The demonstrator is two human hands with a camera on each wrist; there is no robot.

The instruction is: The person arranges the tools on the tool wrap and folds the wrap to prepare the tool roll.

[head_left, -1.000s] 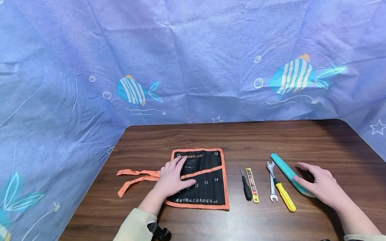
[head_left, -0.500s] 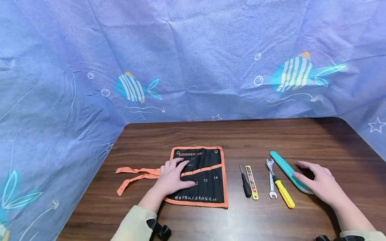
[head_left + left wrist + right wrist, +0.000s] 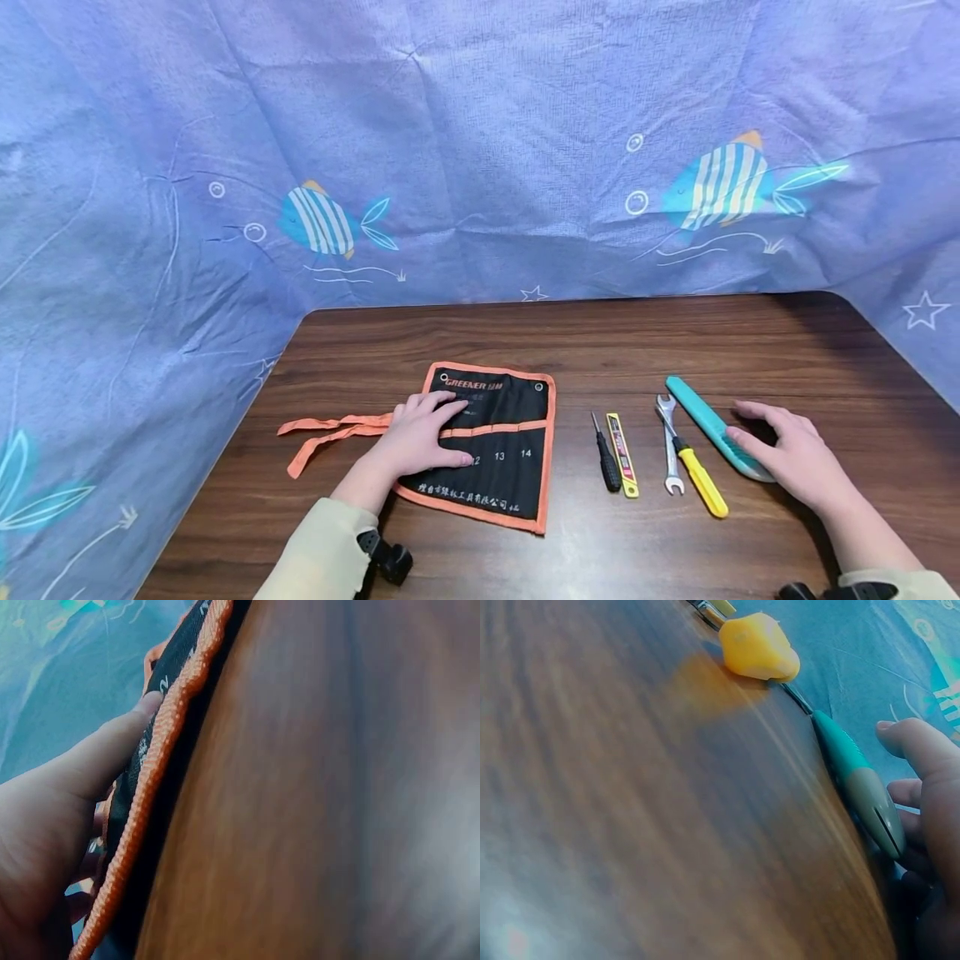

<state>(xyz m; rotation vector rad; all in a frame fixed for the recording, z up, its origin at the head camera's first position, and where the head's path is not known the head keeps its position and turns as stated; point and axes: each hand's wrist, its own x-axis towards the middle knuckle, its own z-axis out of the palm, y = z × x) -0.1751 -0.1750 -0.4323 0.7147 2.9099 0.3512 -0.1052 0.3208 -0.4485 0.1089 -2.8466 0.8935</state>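
Note:
A black tool pouch [image 3: 480, 492] with orange edging and numbered pockets lies flat, slightly turned, on the brown table. My left hand [image 3: 417, 437] rests on its left part with fingers spread and thumb extended; the left wrist view shows the thumb against the black cloth beside the orange border [image 3: 161, 742]. On the right, my right hand [image 3: 787, 450] is beside a long teal tool [image 3: 705, 421] with a grey end, thumb near it and fingers loosely bent. In the right wrist view the thumb is apart from this teal tool [image 3: 844, 754]; whether other fingers touch it is unclear.
Between the hands lie a small black-handled screwdriver [image 3: 608, 462], a narrow yellow pack [image 3: 622, 458], an open-ended wrench [image 3: 670, 450] and a yellow-handled screwdriver [image 3: 702, 482] crossing the wrench. Orange ties [image 3: 322, 442] trail left from the pouch. A blue fish-print cloth [image 3: 480, 167] hangs behind the table.
The pouch has turned a little clockwise under my left hand, its lower edge swinging left. My left hand has shifted slightly left with it. The right hand stays beside the teal tool.

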